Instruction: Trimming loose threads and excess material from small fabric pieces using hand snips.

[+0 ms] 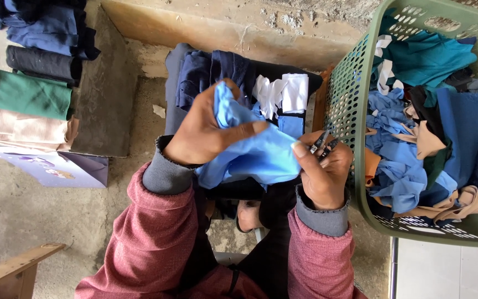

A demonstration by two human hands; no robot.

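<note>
Both hands work a light blue cloth (255,155) over the lap.

Left hand (206,133) pinches the cloth taut; right hand (325,171) clamps its edge plus a small dark tool (323,143), perhaps snips. Green basket (355,88) of scraps sits just right of the cloth.

Pink-red knit sleeves w/ grey ribbed cuffs on both arms, dark trousers, bare hands (206,130).

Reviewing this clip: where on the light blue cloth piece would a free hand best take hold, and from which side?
Likely the light blue cloth at its lower edge, from below: the left hand pinches its top, and the right hand with small snips crowds the right side.
</note>
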